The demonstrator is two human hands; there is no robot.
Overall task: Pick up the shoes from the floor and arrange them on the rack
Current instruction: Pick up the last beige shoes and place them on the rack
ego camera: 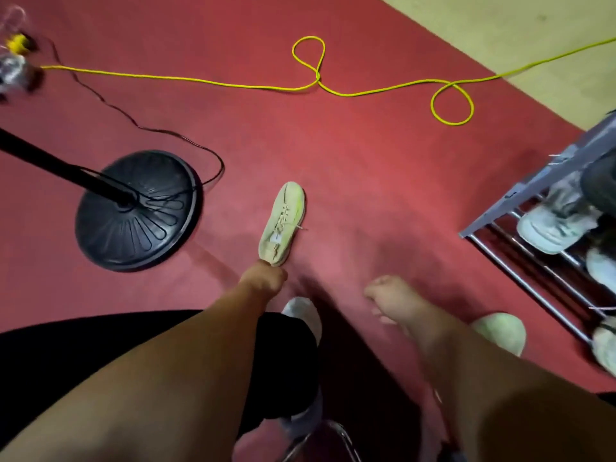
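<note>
Shoe: pale green lace-up sneaker [282,225], heel pinched by left hand [265,278], toe pointing away, probably for lifting.
Right hand [390,300]: loosely curled, holding nothing.
Rack [533,261]: grey metal, rightwards, pale sneakers shelved already.

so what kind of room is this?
Likely an indoor room rigged for recording, not clearly a home: red carpet, a yellow cord trailing across it, a black stand base, and a metal shoe rack holding sneakers.
</note>
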